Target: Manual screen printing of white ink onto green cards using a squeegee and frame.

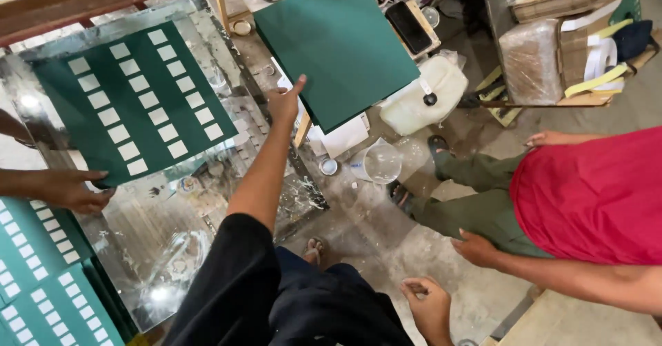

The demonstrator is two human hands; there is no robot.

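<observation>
The right hand point(429, 309) hangs low by the black-clothed leg, fingers loosely curled on nothing. The left hand point(284, 103) reaches out, fingers clamped on the near edge of a plain green board point(338, 43) raised above the floor. Beyond it, a clear plastic cup point(381, 162) stands on the floor, its contents unclear. On the glass table point(165, 215) lies a green sheet with white rectangles point(134, 101).

One head-worn camera looks steeply down from standing height, tilted slightly forward. Its view takes in a glossy glass-topped work table point(207, 201) on the left, a stained grey concrete floor point(386, 242) in the middle, and cardboard boxes point(572, 1) at the far upper right. No second view exists to overlap.
</observation>
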